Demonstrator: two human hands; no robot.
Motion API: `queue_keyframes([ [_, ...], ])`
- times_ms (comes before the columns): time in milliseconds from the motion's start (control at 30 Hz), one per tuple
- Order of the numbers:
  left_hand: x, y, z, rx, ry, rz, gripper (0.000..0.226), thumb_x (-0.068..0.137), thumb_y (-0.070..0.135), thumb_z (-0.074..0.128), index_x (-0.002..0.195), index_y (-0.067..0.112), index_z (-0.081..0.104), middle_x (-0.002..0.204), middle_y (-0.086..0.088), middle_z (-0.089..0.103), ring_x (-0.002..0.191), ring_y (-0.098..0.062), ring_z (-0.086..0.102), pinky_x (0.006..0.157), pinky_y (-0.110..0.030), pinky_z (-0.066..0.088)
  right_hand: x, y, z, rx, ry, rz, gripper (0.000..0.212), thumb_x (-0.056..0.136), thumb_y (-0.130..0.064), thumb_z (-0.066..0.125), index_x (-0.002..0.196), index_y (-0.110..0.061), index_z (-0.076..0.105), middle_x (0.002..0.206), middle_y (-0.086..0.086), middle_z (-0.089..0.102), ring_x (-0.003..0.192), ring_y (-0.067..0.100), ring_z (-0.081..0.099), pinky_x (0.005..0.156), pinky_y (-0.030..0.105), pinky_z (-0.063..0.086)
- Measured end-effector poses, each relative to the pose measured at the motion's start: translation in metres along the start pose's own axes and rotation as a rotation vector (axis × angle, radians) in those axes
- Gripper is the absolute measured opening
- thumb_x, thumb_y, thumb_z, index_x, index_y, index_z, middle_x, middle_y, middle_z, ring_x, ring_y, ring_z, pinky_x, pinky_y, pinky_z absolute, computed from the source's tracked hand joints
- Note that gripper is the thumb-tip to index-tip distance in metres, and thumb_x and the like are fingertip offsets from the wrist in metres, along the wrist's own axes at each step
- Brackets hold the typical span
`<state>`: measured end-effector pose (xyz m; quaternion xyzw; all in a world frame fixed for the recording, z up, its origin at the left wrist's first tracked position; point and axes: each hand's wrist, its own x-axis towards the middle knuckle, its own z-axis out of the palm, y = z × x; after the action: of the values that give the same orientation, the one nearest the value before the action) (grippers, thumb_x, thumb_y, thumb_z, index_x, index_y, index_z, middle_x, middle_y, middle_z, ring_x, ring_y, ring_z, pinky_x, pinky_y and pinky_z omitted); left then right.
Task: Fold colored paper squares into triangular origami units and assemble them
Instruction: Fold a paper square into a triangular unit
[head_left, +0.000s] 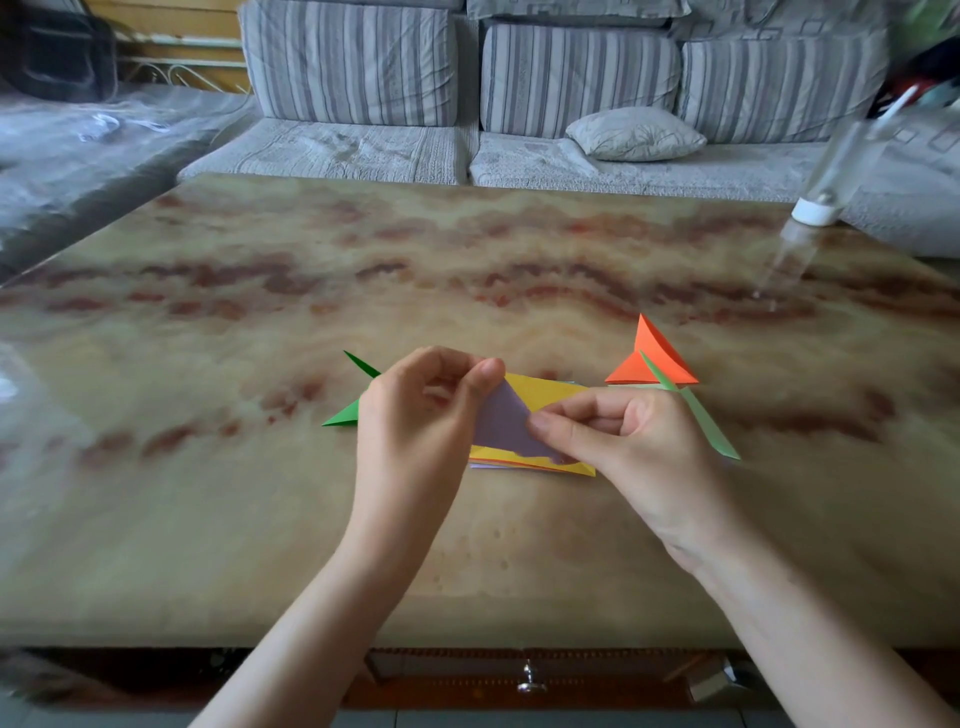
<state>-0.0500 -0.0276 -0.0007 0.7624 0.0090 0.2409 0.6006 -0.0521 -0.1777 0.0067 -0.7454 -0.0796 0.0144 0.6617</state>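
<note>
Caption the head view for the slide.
Left hand and right hand pinch purple paper above the paper stack, beside an orange unit.

One left hand (410, 415), one right hand (628, 436), one purple sheet (501, 421), one paper stack (540, 389) mid-table, one orange unit (649, 358), one light green unit (709, 423), dark green pieces (343, 415) partly hidden, count unclear, one bottle (836, 171) at the table's (260, 519) far right corner.

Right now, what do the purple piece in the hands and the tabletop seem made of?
Purple piece: thin matte paper, going by its sharp crease and flat colour. Tabletop: glossy, brown-veined, mirroring the bottle; polished marble or an imitation, can't tell which.
</note>
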Motion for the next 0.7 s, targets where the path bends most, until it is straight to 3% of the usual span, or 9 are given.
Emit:
queue_keyframes([
  [100,0.001,-0.001,0.000,0.023,0.011,0.004,0.015,0.083,0.020,0.068,0.069,0.022,0.067,0.058,0.020,0.065,0.057,0.007,0.058,0.056,-0.006,0.041,0.000,0.000,0.001,0.014,-0.009,0.002,0.007,0.078,-0.003,0.071,0.071,-0.007,0.071,0.058,-0.004,0.069,0.054,0.001,0.062,0.058,0.012,0.047],
  [200,0.004,-0.004,-0.001,0.048,0.034,0.013,0.018,0.084,0.020,0.068,0.067,0.023,0.065,0.056,0.016,0.062,0.054,0.008,0.054,0.054,-0.006,0.038,-0.002,0.003,-0.001,0.015,-0.022,0.020,0.005,0.078,-0.003,0.070,0.073,-0.003,0.071,0.065,0.003,0.073,0.059,0.005,0.066,0.059,0.012,0.047],
  [333,0.033,-0.017,-0.024,0.021,0.180,0.030,0.018,0.085,0.030,0.065,0.068,0.024,0.064,0.057,0.013,0.058,0.055,0.005,0.045,0.058,-0.018,0.038,-0.006,0.005,-0.007,0.016,-0.024,0.019,0.005,0.078,-0.002,0.069,0.074,-0.001,0.071,0.073,0.009,0.074,0.071,0.014,0.071,0.068,0.017,0.053],
  [433,0.036,-0.018,-0.029,-0.003,0.139,0.021,0.020,0.086,0.028,0.066,0.067,0.021,0.065,0.053,0.017,0.056,0.055,0.004,0.043,0.054,-0.015,0.035,-0.004,0.004,-0.010,0.006,0.001,-0.018,0.006,0.079,-0.003,0.068,0.075,0.000,0.072,0.072,0.008,0.074,0.068,0.011,0.070,0.064,0.017,0.051],
  [700,0.023,-0.015,-0.012,-0.091,0.029,-0.055,0.019,0.084,0.026,0.069,0.065,0.022,0.065,0.052,0.017,0.057,0.053,0.004,0.046,0.051,-0.012,0.036,0.001,0.007,0.000,0.123,0.070,-0.010,0.012,0.086,-0.013,0.062,0.084,-0.002,0.068,0.079,0.007,0.075,0.071,0.025,0.072,0.063,0.029,0.053],
])
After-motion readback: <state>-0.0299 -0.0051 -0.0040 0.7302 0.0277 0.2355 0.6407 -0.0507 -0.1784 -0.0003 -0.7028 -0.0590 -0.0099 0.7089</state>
